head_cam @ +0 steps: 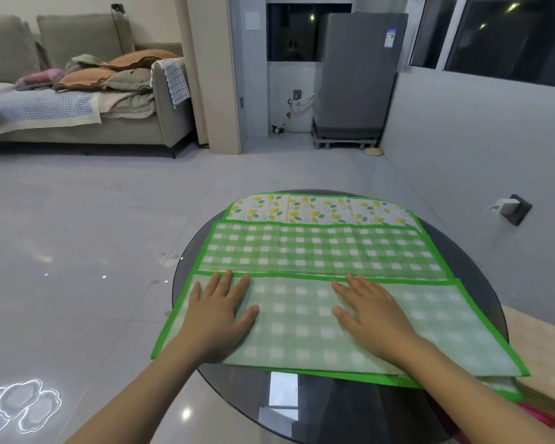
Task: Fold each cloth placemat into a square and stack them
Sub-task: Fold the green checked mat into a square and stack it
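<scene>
Three green-edged cloth placemats lie overlapping on a round dark glass table. The nearest one, pale green check, is folded over into a long strip. My left hand lies flat on its left part with fingers spread. My right hand lies flat on its middle, fingers straight. Behind it lies a brighter green check placemat. At the far side a white placemat with a yellow lemon print shows as a narrow band.
The table stands near a grey wall with a plugged socket on the right. A pink object and a wooden surface show at the table's right. A sofa stands far left across shiny floor tiles.
</scene>
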A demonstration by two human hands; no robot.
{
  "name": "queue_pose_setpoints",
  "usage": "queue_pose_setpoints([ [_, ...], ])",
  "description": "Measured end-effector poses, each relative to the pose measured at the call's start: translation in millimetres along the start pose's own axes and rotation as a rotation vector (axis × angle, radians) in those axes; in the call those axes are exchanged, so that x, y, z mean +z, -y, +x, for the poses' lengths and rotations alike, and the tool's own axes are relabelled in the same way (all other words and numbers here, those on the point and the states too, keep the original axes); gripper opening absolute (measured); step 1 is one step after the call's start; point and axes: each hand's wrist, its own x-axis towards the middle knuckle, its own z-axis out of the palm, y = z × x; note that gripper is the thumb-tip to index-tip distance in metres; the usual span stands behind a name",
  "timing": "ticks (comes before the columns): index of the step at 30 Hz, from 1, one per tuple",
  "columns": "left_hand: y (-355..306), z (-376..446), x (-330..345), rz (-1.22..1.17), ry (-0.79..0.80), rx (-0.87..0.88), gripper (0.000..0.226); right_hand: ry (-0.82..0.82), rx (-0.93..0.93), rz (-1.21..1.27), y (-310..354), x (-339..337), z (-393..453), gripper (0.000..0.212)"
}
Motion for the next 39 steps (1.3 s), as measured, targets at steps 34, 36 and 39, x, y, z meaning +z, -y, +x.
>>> queue_pose_setpoints([
  [34, -66.8, 231.5, -20.8, -0.512, -0.237, 0.101, 0.011, -0.273, 0.185, 0.244, -84.2, -43.4, 195.7, 0.009],
  [36, -67.0, 222.6, -34.7, -0.553, -0.246, 0.127, 0.015, -0.307, 0.162, 0.327, -79.5, -56.0, 184.6, 0.009],
  [39, -66.8, 202.3, -60.5, -0.531, -0.292, 0.200, 0.009, -0.311, 0.111, 0.399, -69.3, -85.9, 160.0, 0.011],
])
